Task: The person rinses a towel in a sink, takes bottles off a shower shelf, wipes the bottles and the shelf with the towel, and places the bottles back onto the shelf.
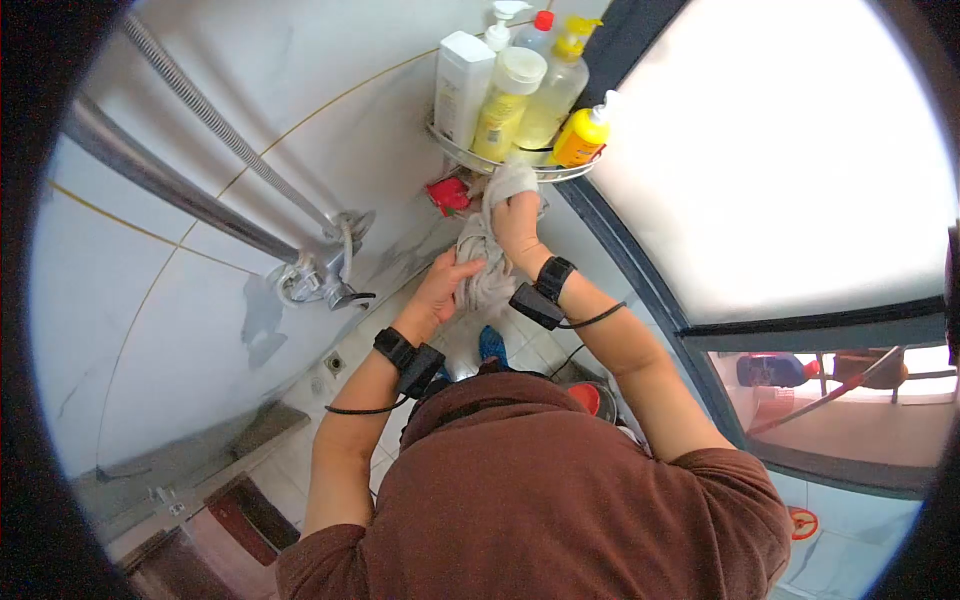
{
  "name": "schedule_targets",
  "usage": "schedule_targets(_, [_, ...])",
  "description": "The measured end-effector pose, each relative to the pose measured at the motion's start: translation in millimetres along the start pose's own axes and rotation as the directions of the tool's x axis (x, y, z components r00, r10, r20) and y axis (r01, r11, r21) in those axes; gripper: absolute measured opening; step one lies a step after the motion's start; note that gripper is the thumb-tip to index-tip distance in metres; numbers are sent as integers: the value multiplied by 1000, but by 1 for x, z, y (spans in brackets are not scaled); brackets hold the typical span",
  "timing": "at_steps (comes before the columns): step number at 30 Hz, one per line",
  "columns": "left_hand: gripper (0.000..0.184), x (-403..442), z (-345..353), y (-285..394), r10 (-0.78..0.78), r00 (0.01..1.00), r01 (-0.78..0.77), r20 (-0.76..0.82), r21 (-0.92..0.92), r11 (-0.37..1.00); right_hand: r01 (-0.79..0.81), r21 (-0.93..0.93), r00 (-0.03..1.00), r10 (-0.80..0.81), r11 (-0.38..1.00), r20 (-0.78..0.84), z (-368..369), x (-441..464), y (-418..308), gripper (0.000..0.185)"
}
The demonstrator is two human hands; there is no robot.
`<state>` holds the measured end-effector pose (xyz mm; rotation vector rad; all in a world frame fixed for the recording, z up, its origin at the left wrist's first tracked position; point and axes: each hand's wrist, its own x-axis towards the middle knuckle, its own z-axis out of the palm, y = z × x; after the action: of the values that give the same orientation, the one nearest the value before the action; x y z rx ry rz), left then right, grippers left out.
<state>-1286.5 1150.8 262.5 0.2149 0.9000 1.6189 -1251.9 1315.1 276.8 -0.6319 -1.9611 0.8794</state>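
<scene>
A damp-looking grey-white cloth (484, 272) hangs bunched between my two hands. My left hand (438, 287) grips its lower part from the left, thumb laid across the folds. Higher up, my right hand (517, 228) is closed on the cloth's upper end, which reaches the front rim of a metal corner shelf (462, 155). Bottles crowd this shelf: a white bottle (463, 88), a yellow tub with a white lid (510, 100), a clear pump bottle (556, 95) and a small yellow bottle (582, 135). Just left of the cloth, a red packet (449, 196) sits below the shelf.
A shower mixer tap (320, 280) and metal hose (220, 115) are on the tiled wall at left. To the right stands a dark-framed frosted panel (800, 160). A floor drain (334, 362) and a blue shoe (492, 345) show below.
</scene>
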Motion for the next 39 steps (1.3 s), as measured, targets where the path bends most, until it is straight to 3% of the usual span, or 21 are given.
schedule_targets(2, [44, -6, -2, 3, 12, 999, -11, -45, 16, 1000, 320, -64, 944, -312, 945, 108, 4, 15, -28, 26])
schedule_targets(3, [44, -9, -2, 6, 21, 997, -20, -68, 24, 1000, 326, -27, 929, -315, 945, 193, 12, 24, -25, 36])
schedule_targets(6, [43, -10, -9, 14, 45, 996, -45, -71, 8, 999, 360, -118, 863, -282, 926, 418, 42, 49, -25, 34])
schedule_targets(7, [42, -10, -11, 17, 67, 993, -69, -98, -17, 997, 466, -185, 832, -358, 865, 425, 50, 54, -33, 29])
schedule_targets(10, [41, -8, -19, 22, 118, 981, -126, -152, -49, 991, 496, -487, 765, -95, 719, 637, 86, 68, -34, 12])
schedule_targets(13, [40, -2, -34, 21, 176, 972, -178, -153, -2, 984, 517, -310, 830, -378, 798, 410, 114, 68, -9, 5])
schedule_targets(16, [39, -4, -37, 21, 167, 976, -166, -139, 15, 986, 496, -514, 719, 0, 700, 695, 97, 56, -2, 17])
schedule_targets(18, [39, -17, -34, 23, 114, 983, -115, -142, 1, 993, 501, -294, 848, -392, 814, 357, 56, 10, -2, 19])
schedule_targets(20, [37, -23, -43, 15, 96, 987, -92, -126, 37, 995, 343, -127, 898, -285, 931, 335, 26, -19, 19, 26])
schedule_targets(22, [35, -26, -56, 5, 61, 991, -41, -122, 163, 986, 63, -144, 922, -2, 988, 388, -9, -48, 28, 32])
schedule_targets(23, [35, -25, -64, -2, 37, 991, -2, -127, 268, 963, -229, 30, 886, 195, 973, 420, -26, -58, 33, 32])
schedule_targets(24, [35, -24, -73, -8, 14, 991, 36, -132, 370, 928, -499, 190, 797, 363, 845, 482, -43, -66, 39, 32])
schedule_targets(25, [34, -24, -81, -17, -41, 992, 83, -117, 372, 925, -719, 315, 666, 483, 620, 568, -54, -75, 43, 32])
schedule_targets(27, [34, -25, -95, -33, -153, 984, 175, -87, 375, 910, -738, 631, 662, 433, 238, 612, -72, -77, 17, 35])
schedule_targets(28, [35, -27, -96, -37, -178, 977, 212, -115, 519, 828, -682, 732, 674, 400, 13, 621, -78, -78, 7, 38])
schedule_targets(30, [37, -29, -100, -42, -204, 963, 266, -178, 757, 597, -748, 663, 627, 356, 31, 692, -91, -82, 1, 48])
schedule_targets(33, [37, -16, -125, -63, -97, 984, 172, -147, 919, 355, -816, 576, 567, 251, 42, 785, -101, -86, -17, 51])
schedule_targets(36, [34, -17, -134, -76, 145, 989, 7, -12, 999, 36, -664, 395, 604, 144, 634, 784, -99, -87, -34, 58])
schedule_targets(37, [33, -24, -132, -81, 260, 965, -1, 25, 996, -92, -576, 276, 562, 127, 770, 817, -97, -81, -46, 63])
schedule_targets(39, [31, -36, -125, -91, 464, 874, 26, 145, 939, -342, -381, 161, 498, 55, 910, 865, -91, -82, -51, 63])
